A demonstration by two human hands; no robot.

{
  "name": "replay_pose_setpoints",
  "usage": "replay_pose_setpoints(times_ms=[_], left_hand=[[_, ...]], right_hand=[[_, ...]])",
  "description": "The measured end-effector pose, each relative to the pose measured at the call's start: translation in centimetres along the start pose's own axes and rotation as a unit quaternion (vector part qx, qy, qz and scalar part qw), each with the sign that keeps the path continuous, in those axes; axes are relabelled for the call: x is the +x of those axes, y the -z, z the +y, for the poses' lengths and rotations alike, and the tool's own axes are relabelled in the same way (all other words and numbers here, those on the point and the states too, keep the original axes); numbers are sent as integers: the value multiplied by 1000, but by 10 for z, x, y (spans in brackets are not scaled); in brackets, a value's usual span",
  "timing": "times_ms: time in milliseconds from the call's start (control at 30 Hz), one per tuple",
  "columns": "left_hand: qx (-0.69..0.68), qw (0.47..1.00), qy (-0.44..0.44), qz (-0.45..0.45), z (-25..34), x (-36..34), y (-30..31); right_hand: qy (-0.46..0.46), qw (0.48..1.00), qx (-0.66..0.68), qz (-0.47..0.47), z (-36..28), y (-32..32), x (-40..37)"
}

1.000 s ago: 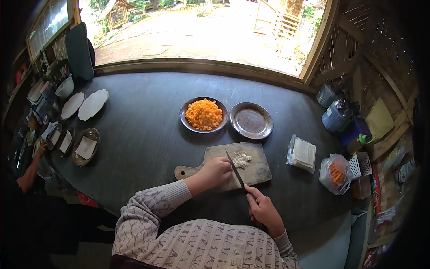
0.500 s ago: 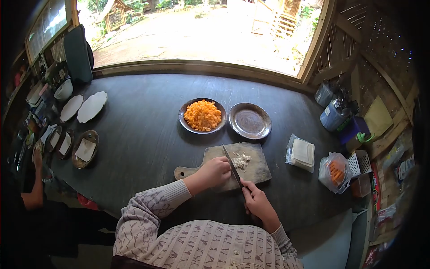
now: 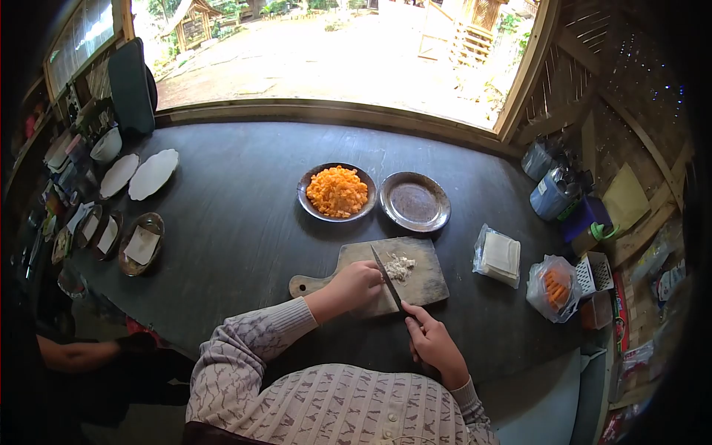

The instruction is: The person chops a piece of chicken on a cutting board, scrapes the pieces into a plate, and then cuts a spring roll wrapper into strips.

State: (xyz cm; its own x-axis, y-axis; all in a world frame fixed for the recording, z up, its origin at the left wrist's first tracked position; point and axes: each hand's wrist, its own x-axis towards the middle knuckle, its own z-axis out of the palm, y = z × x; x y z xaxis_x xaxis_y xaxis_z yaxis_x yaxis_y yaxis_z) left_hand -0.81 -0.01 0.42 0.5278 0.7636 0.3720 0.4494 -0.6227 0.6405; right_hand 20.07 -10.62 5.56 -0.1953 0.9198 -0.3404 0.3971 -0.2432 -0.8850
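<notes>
Plates, two, pale, wavy-edged; one round bowl heaped with orange cubes; one worn wooden board under pale shreds; left hand curled against them, its hold hidden; one knife, right hand closed around its handle; one plastic-wrapped stack, squarish; labels too small to read.

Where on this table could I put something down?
The dark tabletop looks bare between the oval brown dishes and round dark plate of diced orange food. The right edge is crowded, around a clear bag of orange sticks.
</notes>
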Motion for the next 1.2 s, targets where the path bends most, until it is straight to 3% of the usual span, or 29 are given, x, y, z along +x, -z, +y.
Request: replay_pose_setpoints(times_ms=[367,667,1200], left_hand=[[37,999,12,-36,1,3,2],[15,1000,-8,2,2,-1,0],[31,999,1,-26,-3,2,2]], right_hand=[[30,999,-17,9,12,-9,23],[49,999,10,13,9,-8,21],[44,999,-26,19,5,-13,23]])
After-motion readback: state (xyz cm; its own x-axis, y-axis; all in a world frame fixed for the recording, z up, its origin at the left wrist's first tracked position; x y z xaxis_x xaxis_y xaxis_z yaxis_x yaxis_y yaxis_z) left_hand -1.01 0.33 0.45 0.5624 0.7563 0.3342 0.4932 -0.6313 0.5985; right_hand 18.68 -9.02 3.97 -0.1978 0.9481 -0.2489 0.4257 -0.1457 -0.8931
